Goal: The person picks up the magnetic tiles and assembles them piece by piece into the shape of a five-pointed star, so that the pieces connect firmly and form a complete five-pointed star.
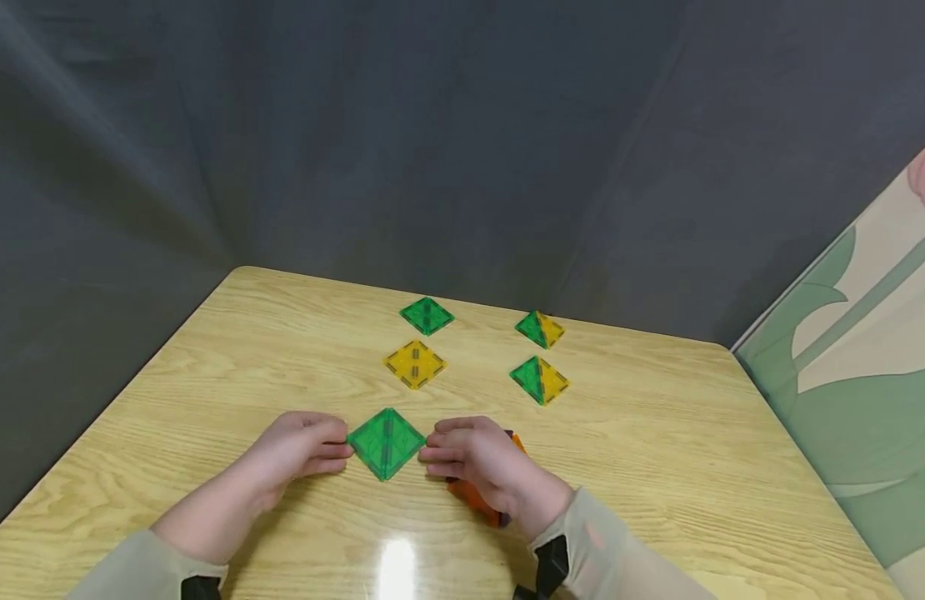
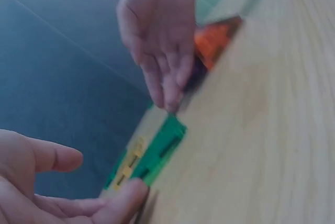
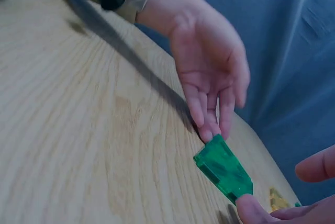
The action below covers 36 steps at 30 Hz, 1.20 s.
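A green translucent diamond point(image 1: 387, 444) of two triangular magnetic tiles, with a dark seam down its middle, sits between my two hands. My left hand point(image 1: 301, 454) touches its left corner with the fingertips, and my right hand point(image 1: 481, 462) touches the opposite corner. Both hands keep their fingers mostly straight, thumbs apart from the fingers in the wrist views. Whether the green diamond point(image 3: 222, 166) lies flat or is slightly raised, I cannot tell. Orange and dark tiles point(image 1: 473, 498) lie under and beside my right hand, partly hidden by it; orange also shows point(image 2: 212, 43) in the left wrist view.
Farther back on the wooden table point(image 1: 245, 367) lie a green diamond point(image 1: 427, 317), a yellow diamond point(image 1: 415, 365) and two half-green, half-yellow diamonds, one behind point(image 1: 540, 330) the other. A dark curtain point(image 1: 462, 150) hangs behind the table; patterned fabric point(image 1: 867, 400) is at the right.
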{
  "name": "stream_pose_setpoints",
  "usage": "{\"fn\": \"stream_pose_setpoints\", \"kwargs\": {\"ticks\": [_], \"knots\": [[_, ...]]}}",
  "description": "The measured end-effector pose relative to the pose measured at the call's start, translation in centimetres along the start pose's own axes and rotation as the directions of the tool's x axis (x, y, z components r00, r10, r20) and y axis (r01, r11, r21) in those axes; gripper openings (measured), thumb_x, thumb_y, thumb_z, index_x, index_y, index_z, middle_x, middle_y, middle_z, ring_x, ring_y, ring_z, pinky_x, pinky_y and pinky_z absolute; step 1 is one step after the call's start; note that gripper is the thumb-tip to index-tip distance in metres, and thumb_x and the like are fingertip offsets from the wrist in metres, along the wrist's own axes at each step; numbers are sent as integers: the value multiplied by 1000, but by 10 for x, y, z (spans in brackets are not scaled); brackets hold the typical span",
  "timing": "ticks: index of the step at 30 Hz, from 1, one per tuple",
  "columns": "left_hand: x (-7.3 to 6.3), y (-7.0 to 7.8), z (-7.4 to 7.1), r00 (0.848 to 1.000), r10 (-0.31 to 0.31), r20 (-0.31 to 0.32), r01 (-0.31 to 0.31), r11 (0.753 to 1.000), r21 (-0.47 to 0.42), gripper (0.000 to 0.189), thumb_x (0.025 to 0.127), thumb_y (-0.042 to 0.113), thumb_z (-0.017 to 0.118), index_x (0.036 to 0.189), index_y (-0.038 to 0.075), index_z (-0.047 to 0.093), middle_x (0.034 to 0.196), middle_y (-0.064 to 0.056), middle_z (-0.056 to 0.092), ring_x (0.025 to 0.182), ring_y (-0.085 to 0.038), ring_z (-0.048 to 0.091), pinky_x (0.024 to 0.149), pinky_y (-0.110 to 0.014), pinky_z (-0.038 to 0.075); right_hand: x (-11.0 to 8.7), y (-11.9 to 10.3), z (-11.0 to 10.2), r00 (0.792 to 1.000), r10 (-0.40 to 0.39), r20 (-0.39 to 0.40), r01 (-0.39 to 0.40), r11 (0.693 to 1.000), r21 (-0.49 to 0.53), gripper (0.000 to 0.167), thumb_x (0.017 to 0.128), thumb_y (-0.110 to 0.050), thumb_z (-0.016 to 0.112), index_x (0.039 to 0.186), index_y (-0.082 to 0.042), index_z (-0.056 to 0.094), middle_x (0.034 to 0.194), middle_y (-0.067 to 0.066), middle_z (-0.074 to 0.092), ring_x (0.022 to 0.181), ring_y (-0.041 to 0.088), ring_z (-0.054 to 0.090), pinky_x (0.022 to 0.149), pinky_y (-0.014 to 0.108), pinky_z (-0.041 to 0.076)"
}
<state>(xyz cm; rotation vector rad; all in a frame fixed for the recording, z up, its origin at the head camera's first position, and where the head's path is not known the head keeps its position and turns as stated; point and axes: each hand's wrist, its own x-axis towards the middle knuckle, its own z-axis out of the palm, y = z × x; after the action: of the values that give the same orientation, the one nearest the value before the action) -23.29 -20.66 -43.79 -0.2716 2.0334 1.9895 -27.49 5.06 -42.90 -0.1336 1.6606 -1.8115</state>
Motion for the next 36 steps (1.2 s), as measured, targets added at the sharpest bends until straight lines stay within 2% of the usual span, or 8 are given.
{"fn": "stream_pose_setpoints", "kwargs": {"ticks": [4,10,14,17,22,25,32,36], "knots": [[5,-8,-2,1000,9,-8,-9,999,35,37,97,1,55,124,-23,49,109,-24,60,88,-23,66,77,-37,59,1,2,1,1000,15,-7,-15,1000,24,52,100,-6,45,142,21,29,137,34,45,121,41,54,101,46,46],[8,-16,-2,997,31,-64,-24,993,118,30,92,-3,61,118,-18,60,94,-16,66,76,-21,67,68,-34,60,2,7,7,999,32,1,-32,996,84,50,99,-2,46,140,22,30,135,33,46,121,41,53,104,48,43],[6,-17,-1,995,21,-94,-12,995,96,28,92,-4,61,117,-16,62,92,-16,67,76,-21,67,68,-33,60,3,9,10,999,32,5,-32,991,131,47,99,3,46,139,23,32,133,34,46,118,39,55,103,46,44],[4,-17,0,994,11,-109,-3,997,73,27,92,-4,62,117,-16,62,95,-17,67,78,-22,68,69,-34,60,5,12,12,1000,29,10,-30,988,149,44,97,4,52,135,21,38,123,30,53,108,33,61,100,43,48],[1,-16,1,988,-11,-152,18,999,42,25,93,-4,62,116,-13,64,102,-18,66,80,-23,69,71,-34,60,8,17,17,1000,24,19,-26,997,73,33,97,-2,59,123,16,50,100,19,66,87,22,67,85,37,56],[-1,-15,3,986,-15,-166,17,1000,14,24,93,-3,62,116,-11,65,105,-17,66,82,-23,69,73,-33,59,9,18,20,1000,25,-1,-25,999,32,25,98,-5,58,116,12,56,94,16,68,79,20,68,75,34,59],[-8,-3,8,984,63,-168,-57,998,37,28,93,9,68,117,-4,67,99,-9,71,85,-22,68,65,-31,56,0,5,14,997,-26,-70,24,999,-33,17,98,-4,57,111,6,60,89,14,65,72,18,66,66,32,59],[-6,8,19,984,99,-149,-105,994,-30,29,93,6,67,120,-6,66,98,-9,72,85,-23,69,66,-30,57,-6,-3,1,994,-77,-72,73,996,-50,21,98,-4,55,116,7,57,85,13,64,69,18,64,65,31,58]]}}
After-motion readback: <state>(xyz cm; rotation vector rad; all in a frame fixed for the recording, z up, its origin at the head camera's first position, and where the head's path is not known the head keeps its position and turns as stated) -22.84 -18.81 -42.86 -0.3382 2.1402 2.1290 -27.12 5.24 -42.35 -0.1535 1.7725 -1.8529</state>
